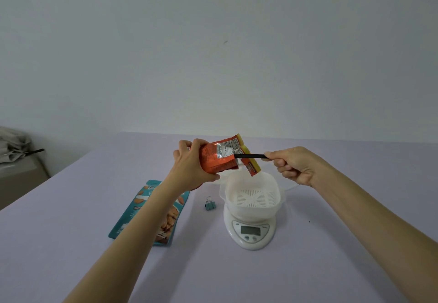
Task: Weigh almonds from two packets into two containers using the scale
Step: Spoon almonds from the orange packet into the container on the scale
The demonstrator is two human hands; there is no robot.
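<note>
Pale tabletop (331,267) carries scale (251,231) with basket (253,192); left hand (193,165) grips orange packet (219,156), right hand (294,165) fingers closed on black stick (251,156) at its mouth.

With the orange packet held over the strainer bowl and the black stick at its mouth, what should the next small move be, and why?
Probably tip the orange packet further in the left hand while the right hand works the black stick inside. The white strainer bowl on the scale looks empty, and the packet's mouth already hangs over it.

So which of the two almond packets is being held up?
The orange foil packet, gripped in the left hand over the white container; the teal packet lies flat on the table.
</note>
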